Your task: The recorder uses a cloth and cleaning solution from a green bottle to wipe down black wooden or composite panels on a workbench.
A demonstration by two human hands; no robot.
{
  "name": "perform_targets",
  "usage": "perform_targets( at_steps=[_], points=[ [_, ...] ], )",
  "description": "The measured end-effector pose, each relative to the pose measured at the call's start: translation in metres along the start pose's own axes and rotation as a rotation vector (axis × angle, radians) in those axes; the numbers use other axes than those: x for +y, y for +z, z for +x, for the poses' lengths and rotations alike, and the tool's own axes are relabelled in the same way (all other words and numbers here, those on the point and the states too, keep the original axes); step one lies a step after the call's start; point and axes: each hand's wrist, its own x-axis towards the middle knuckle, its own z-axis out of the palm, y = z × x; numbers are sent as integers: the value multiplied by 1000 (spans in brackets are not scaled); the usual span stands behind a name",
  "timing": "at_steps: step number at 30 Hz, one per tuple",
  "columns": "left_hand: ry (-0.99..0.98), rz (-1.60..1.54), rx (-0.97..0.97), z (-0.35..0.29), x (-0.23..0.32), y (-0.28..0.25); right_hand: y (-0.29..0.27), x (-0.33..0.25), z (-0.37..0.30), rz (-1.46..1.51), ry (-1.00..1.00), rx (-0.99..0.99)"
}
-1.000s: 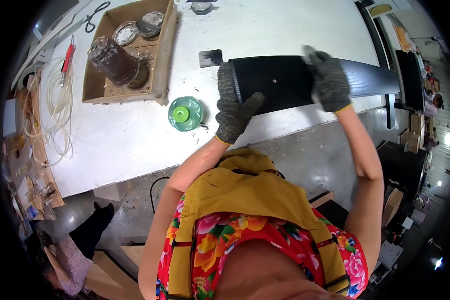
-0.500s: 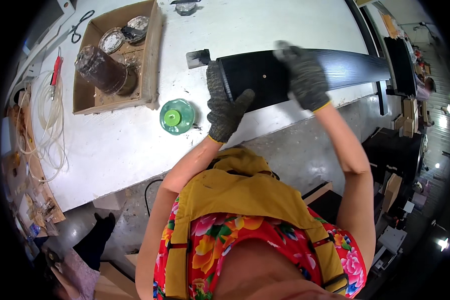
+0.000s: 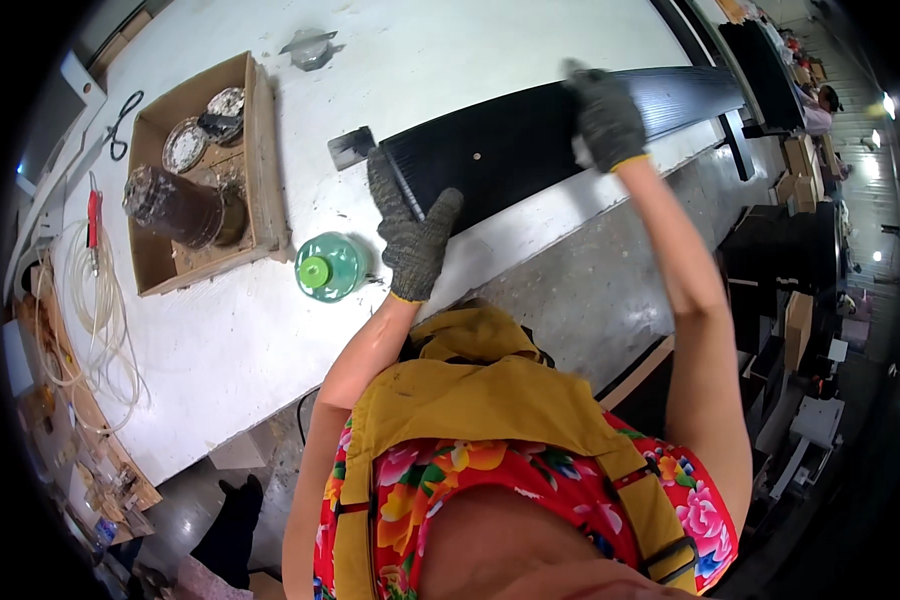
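Note:
A long black panel (image 3: 515,150) with fine lengthwise grooves and a small pale spot or hole lies on the white table. My left hand (image 3: 417,245), in a dark grey knit glove, holds its left end, fingers along the end edge and thumb over the top. Farther along, my right hand (image 3: 608,120), gloved alike, is on the panel with its fingers curled. Something small and whitish shows beneath that palm, too hidden to name. Just left of my left hand stands a green translucent bottle (image 3: 345,268) with a bright green cap.
A cardboard tray (image 3: 270,170) on the white table (image 3: 230,370) holds a grimy brown jar (image 3: 185,215) and crusted lids. Scissors (image 3: 125,125), coiled clear tubing (image 3: 100,320) and a scraper blade (image 3: 350,148) lie nearby. Another person's dark-clad leg (image 3: 232,530) shows at lower left.
My right hand has slid farther right along the panel, away from the pale spot. The left hand keeps its place at the panel's end. The whole view has turned slightly.

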Motion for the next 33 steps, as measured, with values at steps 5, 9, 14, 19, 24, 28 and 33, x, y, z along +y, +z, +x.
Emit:
perform_targets(
  at_steps=[5, 9, 14, 19, 24, 28, 33],
  points=[
    [17, -210, 47, -3, -13, -7, -42, -142, -7, -6, -166, -156],
    [80, -321, -13, 3, 2, 0, -25, -69, -6, 89, -68, -80],
    [2, -270, -4, 0, 14, 2, 0, 77, -2, -43, 157, -37],
    [-83, -76, 110, -7, 28, -1, 19, 197, 2, -132, 291, 0],
    [24, -32, -231, 12, 75, 31, 16, 294, 3, -107, 378, 21],
    [495, 758, -652, 71, 134, 143, 29, 315, 1, -20, 221, 63],
    [667, 1010, -840, 131, 120, 307, 9, 301, 3, 82, 20, -83]
  ],
)
